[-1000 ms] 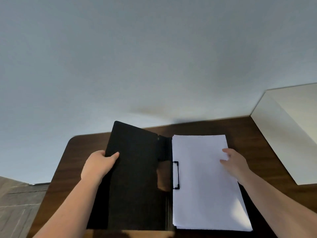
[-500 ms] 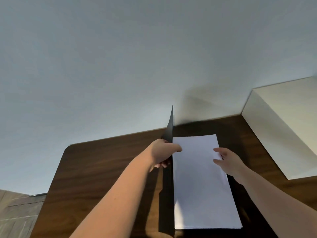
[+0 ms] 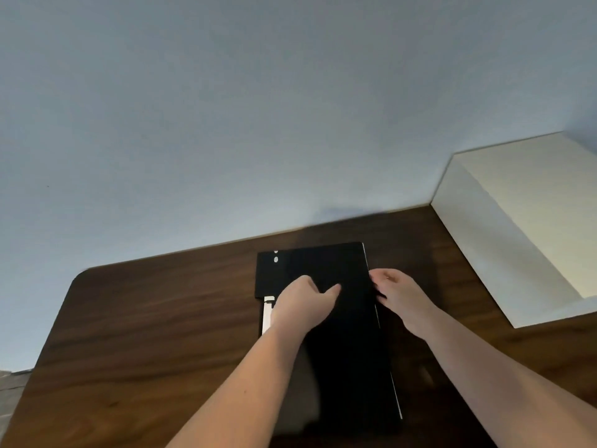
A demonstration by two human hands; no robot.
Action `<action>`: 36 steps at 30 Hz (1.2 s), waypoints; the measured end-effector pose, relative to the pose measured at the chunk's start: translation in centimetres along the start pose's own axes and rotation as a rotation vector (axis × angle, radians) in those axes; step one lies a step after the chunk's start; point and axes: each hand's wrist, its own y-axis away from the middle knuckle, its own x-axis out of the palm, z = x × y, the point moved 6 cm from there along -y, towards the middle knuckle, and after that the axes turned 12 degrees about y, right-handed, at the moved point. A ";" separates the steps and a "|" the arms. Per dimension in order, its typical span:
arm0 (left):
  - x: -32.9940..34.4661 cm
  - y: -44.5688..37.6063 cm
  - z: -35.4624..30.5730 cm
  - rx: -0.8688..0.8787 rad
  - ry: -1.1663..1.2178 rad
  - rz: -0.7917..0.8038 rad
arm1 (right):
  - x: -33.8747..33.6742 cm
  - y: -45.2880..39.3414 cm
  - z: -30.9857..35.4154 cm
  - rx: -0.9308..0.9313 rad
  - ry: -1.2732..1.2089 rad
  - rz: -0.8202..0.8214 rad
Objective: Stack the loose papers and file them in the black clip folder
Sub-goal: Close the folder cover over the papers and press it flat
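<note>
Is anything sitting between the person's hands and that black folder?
Nothing visible. The left hand lies flat on the closed black folder, and the right hand touches its right edge, where a thin white line of paper shows.

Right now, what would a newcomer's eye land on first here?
The black folder, cover down on the dark wooden table, with the left hand flat on it and the right hand at its right edge. A thin white line of paper shows along that edge. A white box sits far right.
</note>
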 end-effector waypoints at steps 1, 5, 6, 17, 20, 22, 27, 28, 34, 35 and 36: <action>-0.5 -0.4 1.2 -0.013 -0.021 -0.048 | 0.0 -0.2 -0.2 0.004 -0.067 0.013; -2.7 -1.3 6.7 -0.158 -0.107 -0.241 | 0.1 -0.5 -0.5 -0.049 0.126 -0.034; -2.9 -1.4 7.9 -0.199 -0.085 -0.255 | 0.3 -0.6 -0.3 -0.081 0.206 -0.052; -2.6 -2.6 12.4 -0.296 0.031 -0.265 | 0.9 -2.1 0.2 -0.148 0.534 -0.248; -2.2 -2.7 11.6 -0.256 0.031 -0.290 | 0.5 -1.7 0.8 -0.203 0.651 -0.315; -1.7 -2.9 10.7 -0.223 0.042 -0.285 | 0.0 -1.2 1.3 -0.278 0.713 -0.385; -0.1 -3.7 8.2 -0.157 0.098 -0.273 | -1.5 -1.1 1.0 -0.346 0.739 -0.382; 0.2 -3.9 7.8 -0.152 0.120 -0.270 | -2.0 -1.1 0.7 -0.330 0.731 -0.378; 2.0 -4.5 5.5 -0.149 0.161 -0.250 | -4.2 -1.9 -0.7 -0.319 0.800 -0.337; 2.3 -4.7 5.0 -0.144 0.165 -0.252 | -4.4 -2.0 -0.8 -0.327 0.818 -0.325; 2.5 -4.9 4.6 -0.136 0.168 -0.254 | -4.5 -2.1 -0.8 -0.334 0.837 -0.314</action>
